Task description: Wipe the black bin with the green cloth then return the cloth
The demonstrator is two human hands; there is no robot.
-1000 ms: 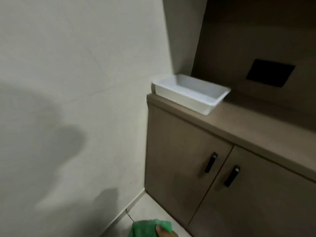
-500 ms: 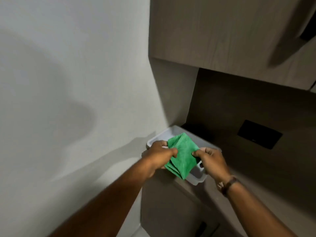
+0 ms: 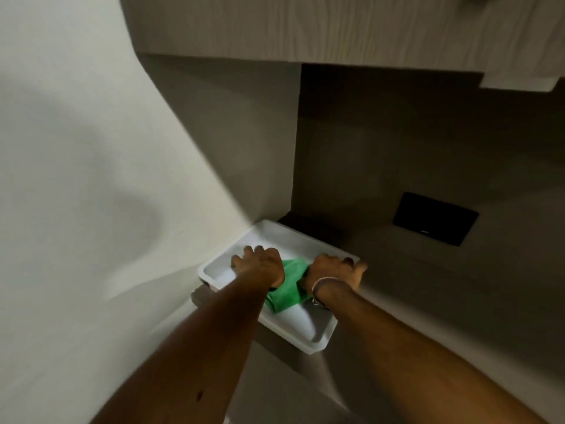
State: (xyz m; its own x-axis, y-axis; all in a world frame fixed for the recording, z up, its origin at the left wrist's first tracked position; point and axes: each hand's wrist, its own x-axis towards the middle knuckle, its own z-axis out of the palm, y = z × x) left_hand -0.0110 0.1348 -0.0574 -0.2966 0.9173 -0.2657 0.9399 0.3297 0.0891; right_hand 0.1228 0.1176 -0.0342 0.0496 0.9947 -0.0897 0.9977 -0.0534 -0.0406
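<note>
I have both hands, left (image 3: 260, 264) and right (image 3: 334, 270), pinching the green cloth (image 3: 289, 289) down into the white tray (image 3: 318, 339); I should lay it flat at centre, then let go toward six o'clock.

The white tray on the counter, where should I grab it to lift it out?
Grip the white tray by its raised rim on the near short end, which overhangs the counter edge, coming from the front. The wall blocks its left side.
</note>
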